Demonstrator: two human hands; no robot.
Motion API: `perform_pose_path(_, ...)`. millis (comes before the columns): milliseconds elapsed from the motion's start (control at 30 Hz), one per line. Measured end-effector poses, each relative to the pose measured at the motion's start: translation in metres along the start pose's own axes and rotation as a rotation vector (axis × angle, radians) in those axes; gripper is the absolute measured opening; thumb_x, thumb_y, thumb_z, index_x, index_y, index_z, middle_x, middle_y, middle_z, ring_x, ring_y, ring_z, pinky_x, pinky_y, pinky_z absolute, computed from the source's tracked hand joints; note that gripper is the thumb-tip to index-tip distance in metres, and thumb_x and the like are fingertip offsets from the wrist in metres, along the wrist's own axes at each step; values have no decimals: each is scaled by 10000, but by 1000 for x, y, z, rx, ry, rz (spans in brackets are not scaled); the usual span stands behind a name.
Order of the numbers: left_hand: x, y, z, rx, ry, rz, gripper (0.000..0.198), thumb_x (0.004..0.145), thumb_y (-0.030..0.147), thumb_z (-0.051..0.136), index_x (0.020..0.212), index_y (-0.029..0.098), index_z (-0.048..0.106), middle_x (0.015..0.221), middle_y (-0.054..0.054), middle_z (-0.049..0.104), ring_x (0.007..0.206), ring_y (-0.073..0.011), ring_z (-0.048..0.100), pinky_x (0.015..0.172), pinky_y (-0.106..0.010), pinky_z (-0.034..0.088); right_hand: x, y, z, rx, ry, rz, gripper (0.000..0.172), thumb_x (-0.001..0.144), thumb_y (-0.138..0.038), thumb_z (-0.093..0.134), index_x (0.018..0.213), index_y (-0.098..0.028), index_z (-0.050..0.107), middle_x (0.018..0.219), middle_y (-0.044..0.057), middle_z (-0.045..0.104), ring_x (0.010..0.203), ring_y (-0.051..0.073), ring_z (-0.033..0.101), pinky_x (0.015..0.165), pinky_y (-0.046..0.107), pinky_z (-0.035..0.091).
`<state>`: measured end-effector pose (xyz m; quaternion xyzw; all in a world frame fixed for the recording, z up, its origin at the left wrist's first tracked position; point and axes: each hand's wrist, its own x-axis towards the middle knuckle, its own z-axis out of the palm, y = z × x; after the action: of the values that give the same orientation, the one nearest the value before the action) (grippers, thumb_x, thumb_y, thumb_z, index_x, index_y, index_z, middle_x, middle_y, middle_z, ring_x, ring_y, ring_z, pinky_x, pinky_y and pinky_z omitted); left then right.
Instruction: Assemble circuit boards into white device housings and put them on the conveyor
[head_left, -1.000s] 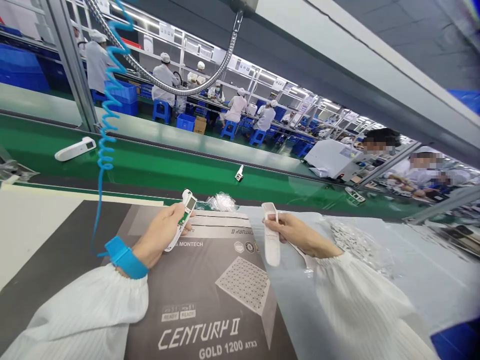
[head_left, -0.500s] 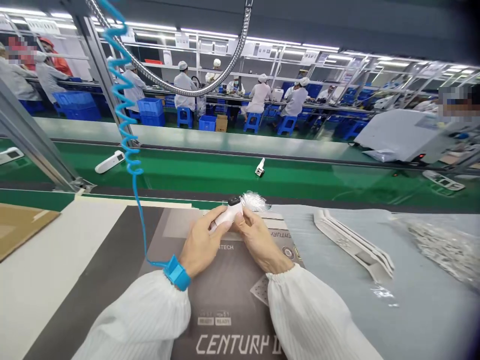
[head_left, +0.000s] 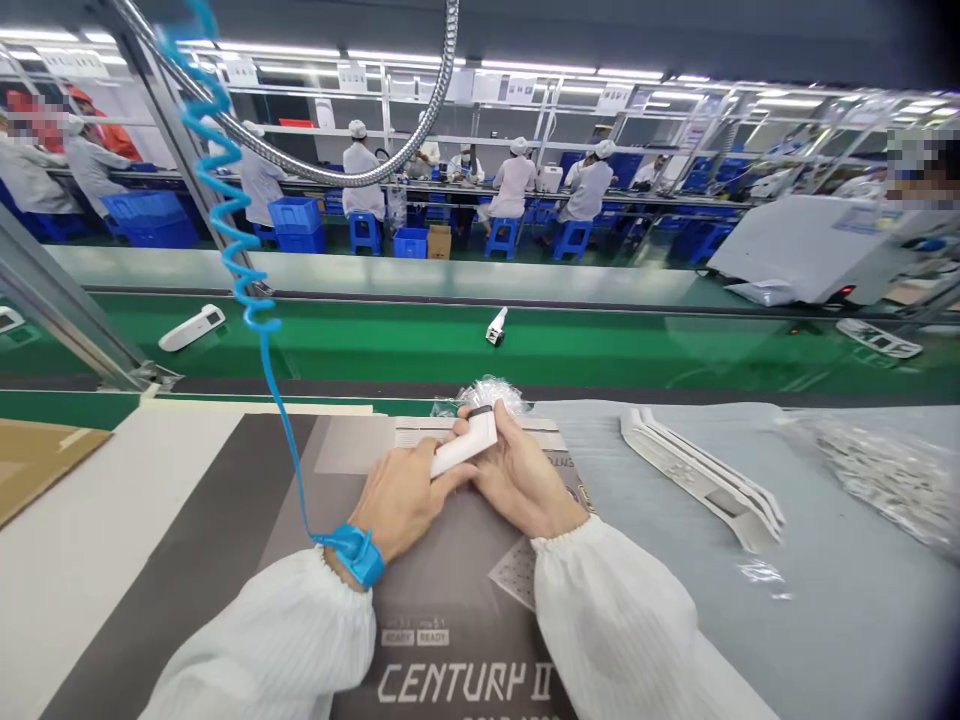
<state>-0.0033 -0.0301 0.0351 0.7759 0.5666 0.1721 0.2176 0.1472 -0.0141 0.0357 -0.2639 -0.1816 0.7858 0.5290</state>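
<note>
Both hands meet over a dark printed mat, around a white handheld device (head_left: 463, 448) shaped like an infrared thermometer, with a black end. My left hand (head_left: 401, 495), wearing a blue wrist strap (head_left: 356, 553), is closed on the handle end. My right hand (head_left: 525, 480) grips the head end, its thumb at the side near the black tip. Fingers hide the underside of the device. Just beyond the hands is a heap of clear plastic pieces (head_left: 491, 395). White shell parts (head_left: 701, 480) lie stacked to the right, beside a clear bag of small white parts (head_left: 885, 485).
A green conveyor belt (head_left: 375, 350) crosses ahead, carrying several white devices, such as one at the left (head_left: 192, 328) and one midway (head_left: 496, 327). A coiled blue cord (head_left: 236, 220) hangs on the left near a metal post. Cardboard (head_left: 45, 460) lies at left; co-workers sit beyond.
The device has turned in my hands, so more of its long white side shows. My right hand has opened around its head. The devices on the belt have shifted left.
</note>
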Motion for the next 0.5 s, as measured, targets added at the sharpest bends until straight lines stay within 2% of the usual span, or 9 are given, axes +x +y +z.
perform_pose_path(67, 3, -7, 0, -38, 201, 40, 518, 917, 559, 512, 1282, 193, 528, 1146, -118, 690, 1043, -301, 649, 854, -398, 485, -2, 3, 1, -63, -112, -54, 316, 943, -470, 535, 959, -185, 670, 938, 37, 684, 932, 166, 629, 852, 295, 502)
perform_pose_path(133, 3, -8, 4, -75, 343, 155, 560, 916, 502, 556, 1374, 204, 436, 1294, -111, 623, 1180, -273, 582, 978, -405, 443, -3, 11, 1, -105, -144, -73, 275, 898, -442, 626, 1007, -194, 675, 1038, 42, 683, 1021, 175, 614, 928, 311, 482)
perform_pose_path(167, 2, -6, 6, -85, 375, 210, 539, 928, 476, 549, 1379, 207, 428, 1324, -108, 604, 1205, -262, 565, 1007, -404, 428, -3, 15, 2, -115, -135, -74, 275, 879, -437, 655, 1005, -195, 680, 1047, 45, 685, 1034, 182, 612, 941, 321, 480)
perform_pose_path(233, 1, -1, 11, -77, 400, 274, 448, 965, 433, 495, 1350, 208, 457, 1320, -107, 605, 1193, -256, 573, 991, -396, 441, -4, 23, 4, -115, -97, -90, 284, 848, -447, 688, 970, -190, 692, 1021, 55, 691, 1045, 200, 612, 946, 344, 486)
perform_pose_path(367, -2, 6, 14, -89, 419, 284, 390, 987, 401, 448, 1313, 189, 487, 1272, -112, 630, 1133, -246, 609, 921, -363, 480, -4, 29, 8, -115, -59, -128, 305, 813, -461, 722, 923, -176, 710, 973, 67, 696, 1066, 223, 610, 969, 364, 489)
perform_pose_path(500, -1, -1, 5, -109, 293, 244, 437, 956, 414, 510, 1354, 239, 468, 1305, -80, 623, 1142, -253, 611, 888, -357, 489, 0, 21, 3, -93, -26, -122, 278, 832, -465, 699, 879, -192, 708, 918, 47, 690, 1009, 209, 627, 965, 361, 499)
